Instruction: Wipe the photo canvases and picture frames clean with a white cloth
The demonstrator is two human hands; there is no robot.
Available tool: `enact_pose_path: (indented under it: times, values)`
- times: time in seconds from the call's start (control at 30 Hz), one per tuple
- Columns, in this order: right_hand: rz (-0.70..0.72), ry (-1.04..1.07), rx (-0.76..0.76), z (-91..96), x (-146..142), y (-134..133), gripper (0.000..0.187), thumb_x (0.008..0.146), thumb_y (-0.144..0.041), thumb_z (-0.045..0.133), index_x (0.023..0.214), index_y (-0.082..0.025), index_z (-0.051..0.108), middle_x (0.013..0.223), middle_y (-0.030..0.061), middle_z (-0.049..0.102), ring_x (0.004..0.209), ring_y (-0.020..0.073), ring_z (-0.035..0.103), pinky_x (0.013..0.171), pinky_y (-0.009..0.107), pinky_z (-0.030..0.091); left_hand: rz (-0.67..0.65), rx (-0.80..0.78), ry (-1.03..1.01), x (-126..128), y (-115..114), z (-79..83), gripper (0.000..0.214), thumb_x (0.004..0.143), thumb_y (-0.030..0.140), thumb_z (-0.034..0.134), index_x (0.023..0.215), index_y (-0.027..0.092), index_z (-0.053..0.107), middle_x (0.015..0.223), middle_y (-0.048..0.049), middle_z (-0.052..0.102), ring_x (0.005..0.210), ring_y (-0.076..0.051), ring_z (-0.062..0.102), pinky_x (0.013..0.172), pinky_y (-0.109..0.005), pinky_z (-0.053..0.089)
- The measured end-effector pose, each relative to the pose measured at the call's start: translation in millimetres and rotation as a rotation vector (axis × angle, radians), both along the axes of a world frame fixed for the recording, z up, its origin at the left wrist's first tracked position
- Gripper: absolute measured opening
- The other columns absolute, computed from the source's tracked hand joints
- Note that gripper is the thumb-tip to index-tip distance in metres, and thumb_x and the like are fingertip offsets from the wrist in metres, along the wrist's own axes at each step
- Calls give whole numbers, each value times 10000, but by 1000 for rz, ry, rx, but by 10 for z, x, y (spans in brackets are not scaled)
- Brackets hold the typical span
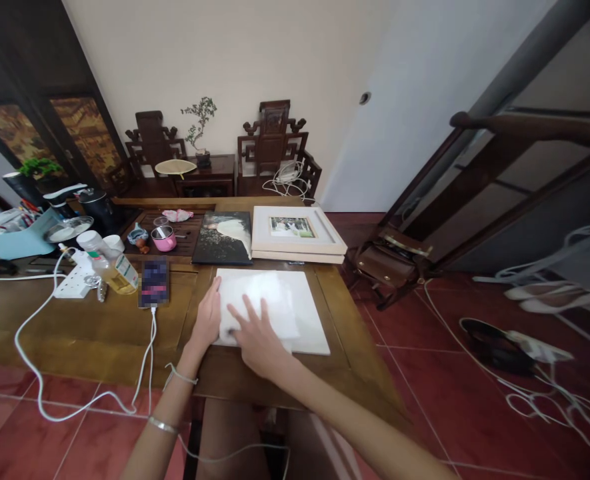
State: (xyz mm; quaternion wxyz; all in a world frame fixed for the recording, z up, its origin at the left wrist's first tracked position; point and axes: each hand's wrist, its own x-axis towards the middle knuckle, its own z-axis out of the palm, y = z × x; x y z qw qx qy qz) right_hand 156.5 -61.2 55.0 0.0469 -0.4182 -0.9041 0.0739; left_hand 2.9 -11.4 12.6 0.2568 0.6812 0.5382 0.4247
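A white flat board or frame [305, 313] lies on the wooden table [99, 333], with a white sheet [262, 303] on top of it. My left hand [207, 320] rests along the left edge of the sheet, fingers stretched flat. Over the sheet's near part lies my right hand [255, 333], its fingers spread and pressing down. Neither hand grips anything.
Behind the board lie a dark photo print [223, 237] and stacked white picture frames [297, 233]. A phone [153, 281] on a white cable, a bottle [117, 272], a power strip [72, 283], a pink cup [165, 239] and tea things stand at left. Cables and shoes lie on the red floor at right.
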Motion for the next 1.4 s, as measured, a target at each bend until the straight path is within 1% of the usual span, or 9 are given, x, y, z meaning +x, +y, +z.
enact_pose_path:
  times: [0.17,0.37,0.6,0.73,0.83,1.0,1.13,1.23,1.4]
  values:
    - [98,87,-175,100,445,-435,465,672,-24,437,1007,-217,696,1466,-10,367,1395,337,102,1105,617,47,-129,-9,128,15,5,-26,481,966,332,236,1367,133,410,1443,-110,399,1367,-183,315,1156,-419,211]
    - [-175,177,-126,69,828,-39,534,643,5,385,1072,-154,661,1430,83,418,1394,263,171,1133,518,115,-146,69,260,-1,65,-178,425,927,272,366,1320,152,473,1424,-125,424,1363,-218,323,1135,-491,233]
    - [-129,286,-137,103,185,789,543,702,-18,369,1174,-166,591,1309,79,554,1347,247,300,1090,491,177,-150,122,276,-8,73,-131,386,907,239,401,1268,170,517,1356,-116,508,1313,-229,405,1117,-472,284]
    - [-88,268,-134,233,-212,962,464,730,-47,380,1090,-194,634,1165,69,646,1208,250,463,1015,427,286,-168,137,268,1,56,-27,334,910,229,395,1189,181,572,1246,-110,589,1235,-234,483,1082,-451,345]
    - [-122,255,-134,297,-125,947,421,738,-56,388,1044,-176,651,1081,94,675,1082,249,551,944,369,352,-165,124,278,-9,60,-46,351,912,231,397,1220,170,552,1295,-116,558,1269,-235,452,1098,-464,319]
    - [-238,229,-128,228,554,828,453,743,-28,356,1087,-139,629,1089,127,667,1055,249,577,966,383,344,-142,97,293,-38,96,-179,411,908,245,398,1294,142,495,1402,-131,454,1342,-222,364,1132,-459,262]
    - [-339,160,-34,20,981,551,501,716,-4,367,1153,-90,595,1286,188,542,1334,300,311,1062,563,176,-151,85,327,-40,103,-200,456,914,245,367,1354,141,426,1443,-135,395,1367,-218,315,1139,-462,239]
    - [-255,127,-14,-70,1098,115,508,664,9,393,1086,-124,642,1415,154,420,1394,296,155,1081,608,109,-172,78,401,-46,95,-189,513,908,256,370,1405,131,339,1487,-145,304,1391,-234,252,1142,-485,202]
    - [-84,140,-120,22,1190,-592,512,575,29,389,929,-183,692,1429,56,420,1402,258,132,1124,564,97,-195,105,496,-69,88,-187,545,924,306,365,1432,132,274,1503,-153,261,1404,-247,208,1135,-495,202]
